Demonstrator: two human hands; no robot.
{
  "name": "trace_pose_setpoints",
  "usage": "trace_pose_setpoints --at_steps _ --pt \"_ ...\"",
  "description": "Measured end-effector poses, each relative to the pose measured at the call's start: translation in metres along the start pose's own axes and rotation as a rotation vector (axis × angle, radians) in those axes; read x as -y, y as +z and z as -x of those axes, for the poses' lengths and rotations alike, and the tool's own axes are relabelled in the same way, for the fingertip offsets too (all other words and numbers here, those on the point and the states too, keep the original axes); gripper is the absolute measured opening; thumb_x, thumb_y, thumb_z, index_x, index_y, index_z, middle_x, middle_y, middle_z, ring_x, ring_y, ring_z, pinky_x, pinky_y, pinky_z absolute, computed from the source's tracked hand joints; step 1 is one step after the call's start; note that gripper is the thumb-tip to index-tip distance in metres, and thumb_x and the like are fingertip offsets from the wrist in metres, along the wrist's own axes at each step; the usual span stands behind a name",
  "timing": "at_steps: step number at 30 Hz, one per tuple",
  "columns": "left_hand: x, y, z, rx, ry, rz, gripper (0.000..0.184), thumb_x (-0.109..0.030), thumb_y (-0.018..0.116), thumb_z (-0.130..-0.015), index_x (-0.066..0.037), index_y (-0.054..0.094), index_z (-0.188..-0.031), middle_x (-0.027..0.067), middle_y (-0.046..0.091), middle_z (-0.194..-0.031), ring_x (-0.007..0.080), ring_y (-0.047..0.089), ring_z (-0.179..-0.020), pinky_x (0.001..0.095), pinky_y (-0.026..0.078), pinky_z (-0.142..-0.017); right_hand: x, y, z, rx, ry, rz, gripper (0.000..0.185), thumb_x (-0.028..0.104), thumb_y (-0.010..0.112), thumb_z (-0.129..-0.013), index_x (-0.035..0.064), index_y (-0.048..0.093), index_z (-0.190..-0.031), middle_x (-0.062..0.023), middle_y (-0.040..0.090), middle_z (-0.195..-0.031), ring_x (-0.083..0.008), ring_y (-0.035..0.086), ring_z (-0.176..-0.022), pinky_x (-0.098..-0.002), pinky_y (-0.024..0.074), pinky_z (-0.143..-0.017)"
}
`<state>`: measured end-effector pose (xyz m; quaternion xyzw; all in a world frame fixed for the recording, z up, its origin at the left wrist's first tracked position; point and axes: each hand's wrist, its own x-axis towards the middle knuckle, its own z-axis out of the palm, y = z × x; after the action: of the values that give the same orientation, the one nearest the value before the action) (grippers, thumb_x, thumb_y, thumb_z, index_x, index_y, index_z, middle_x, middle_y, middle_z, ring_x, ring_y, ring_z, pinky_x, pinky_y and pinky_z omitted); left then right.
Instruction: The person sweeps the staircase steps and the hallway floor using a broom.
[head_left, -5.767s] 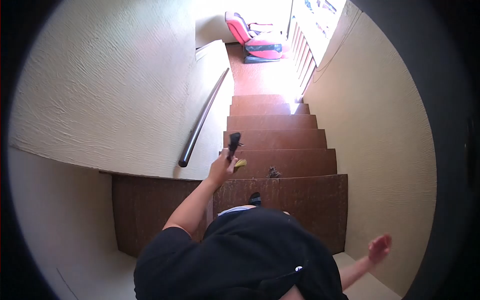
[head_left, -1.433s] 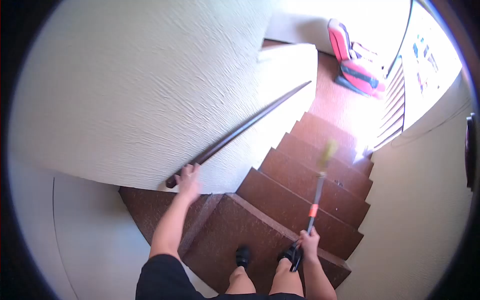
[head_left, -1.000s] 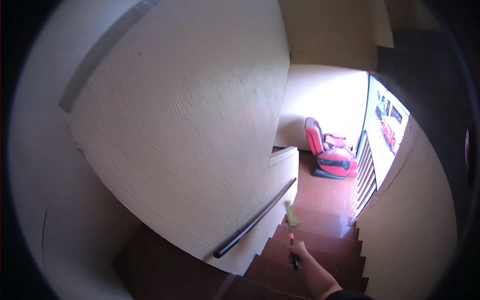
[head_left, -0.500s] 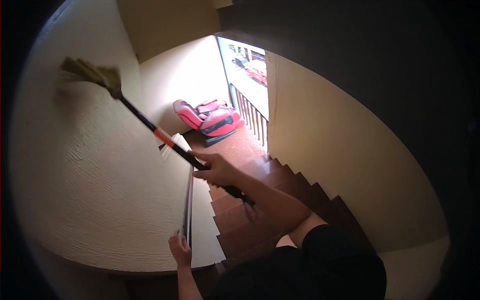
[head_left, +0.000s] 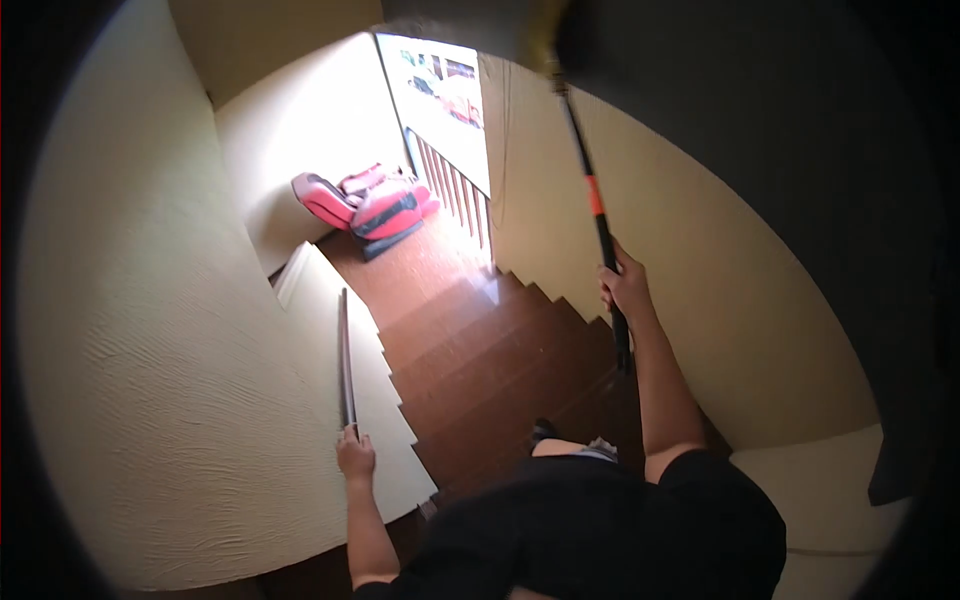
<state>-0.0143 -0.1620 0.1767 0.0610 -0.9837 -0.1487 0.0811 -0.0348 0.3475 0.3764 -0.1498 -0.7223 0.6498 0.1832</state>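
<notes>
My right hand [head_left: 626, 286] is wrapped round the black handle of a broom [head_left: 583, 150], below its orange band. The broom points up, its yellowish bristle head blurred against the dark surface overhead at the top of the view. On the left, my left hand [head_left: 356, 455] grips the lower end of a handrail [head_left: 346, 360] that runs along the pale wall. Both arms reach forward over the stairs, with my dark shirt at the bottom.
Brown steps [head_left: 480, 350] descend to a landing where a pink-and-black massage chair [head_left: 375, 210] stands. Beyond it is a barred railing [head_left: 450, 185] at a bright opening. A textured wall [head_left: 180, 400] rises on the left, a beige wall [head_left: 680, 270] on the right.
The broom has swung from the left wall over to the upper right, with my right hand on it. My left hand has closed round the handrail. The view has shifted.
</notes>
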Motion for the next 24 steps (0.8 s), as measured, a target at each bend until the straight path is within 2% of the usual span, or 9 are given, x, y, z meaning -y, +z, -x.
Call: trace_pose_setpoints --at_steps 4,9,12,13,16,18,20,22,24 --pt "0.038 0.023 -0.020 0.271 -0.182 -0.283 0.031 -0.019 0.057 -0.073 -0.006 0.055 -0.101 0.0129 0.055 -0.100 0.0299 0.050 -0.097 0.0388 0.041 -0.083 -0.049 0.006 -0.050 0.151 0.120 0.350 0.039 0.006 0.055 -0.075 0.0005 0.048 -0.113 -0.0013 0.048 -0.055 -0.0082 0.044 -0.038 -0.0236 0.0391 -0.033" --pt "0.064 0.015 -0.001 0.365 -0.456 -0.255 0.035 -0.024 0.058 -0.074 -0.005 0.054 -0.102 0.0127 0.052 -0.107 0.0297 0.046 -0.103 0.0384 0.039 -0.087 -0.169 0.000 -0.038 0.373 0.499 0.227 0.012 0.010 0.059 -0.074 0.0015 0.052 -0.071 -0.0037 0.050 -0.054 -0.0094 0.047 -0.039 -0.0259 0.0400 -0.035" --pt "0.102 0.041 0.037 0.325 -0.521 -0.324 0.044 -0.028 0.057 -0.075 0.001 0.049 -0.106 0.0153 0.051 -0.108 0.0304 0.046 -0.104 0.0387 0.037 -0.089 -0.219 -0.035 0.015 0.187 0.797 0.116 0.013 0.011 0.058 -0.076 0.0023 0.051 -0.069 -0.0041 0.049 -0.053 -0.0098 0.047 -0.039 -0.0262 0.0399 -0.035" --pt "0.072 0.024 0.039 0.486 -0.573 -0.415 0.041 -0.027 0.056 -0.076 0.002 0.049 -0.104 0.0179 0.051 -0.109 0.0317 0.047 -0.102 0.0397 0.036 -0.088 -0.229 -0.052 0.030 0.143 0.863 0.081 0.014 0.011 0.056 -0.077 0.0019 0.050 -0.067 -0.0042 0.049 -0.053 -0.0105 0.048 -0.038 -0.0261 0.0395 -0.034" --pt "0.065 0.053 0.052 0.401 -0.342 -0.518 0.036 -0.027 0.056 -0.075 0.002 0.052 -0.097 0.0195 0.052 -0.104 0.0327 0.048 -0.098 0.0410 0.038 -0.084 -0.252 -0.112 0.079 0.043 0.962 -0.078 0.017 0.012 0.052 -0.078 0.0025 0.047 -0.064 -0.0047 0.046 -0.050 -0.0105 0.044 -0.035 -0.0254 0.0364 -0.034" --pt "0.070 0.080 0.036 0.420 -0.225 -0.483 0.035 -0.027 0.056 -0.075 0.002 0.052 -0.095 0.0185 0.053 -0.101 0.0314 0.049 -0.096 0.0405 0.038 -0.082 -0.249 -0.142 0.112 -0.251 1.206 -0.687 0.018 0.013 0.051 -0.080 0.0078 0.044 -0.064 0.0039 0.042 -0.051 -0.0021 0.039 -0.038 -0.0184 0.0336 -0.034" --pt "0.066 0.104 0.012 0.458 -0.149 -0.453 0.035 -0.026 0.057 -0.075 0.002 0.053 -0.094 0.0176 0.053 -0.099 0.0301 0.049 -0.093 0.0401 0.038 -0.081 -0.240 -0.177 0.149 -0.552 1.174 -1.058 0.019 0.012 0.048 -0.081 0.0105 0.040 -0.065 0.0078 0.037 -0.050 0.0011 0.035 -0.038 -0.0160 0.0303 -0.035" --pt "0.057 0.120 -0.009 0.508 -0.118 -0.414 0.034 -0.026 0.057 -0.075 0.002 0.053 -0.093 0.0167 0.054 -0.096 0.0288 0.050 -0.091 0.0396 0.039 -0.079 -0.255 -0.238 0.198 -0.608 1.009 -1.029 0.024 0.012 0.046 -0.083 0.0118 0.038 -0.060 0.0083 0.036 -0.048 0.0001 0.035 -0.037 -0.0152 0.0303 -0.034" --pt "0.051 0.135 -0.031 0.575 -0.128 -0.356 0.034 -0.026 0.058 -0.075 0.003 0.053 -0.091 0.0157 0.054 -0.094 0.0276 0.050 -0.089 0.0391 0.039 -0.077 -0.247 -0.315 0.245 -0.737 0.884 -0.770 0.031 0.015 0.045 -0.081 0.0086 0.040 -0.051 -0.0014 0.043 -0.044 -0.0123 0.039 -0.034 -0.0254 0.0315 -0.036"
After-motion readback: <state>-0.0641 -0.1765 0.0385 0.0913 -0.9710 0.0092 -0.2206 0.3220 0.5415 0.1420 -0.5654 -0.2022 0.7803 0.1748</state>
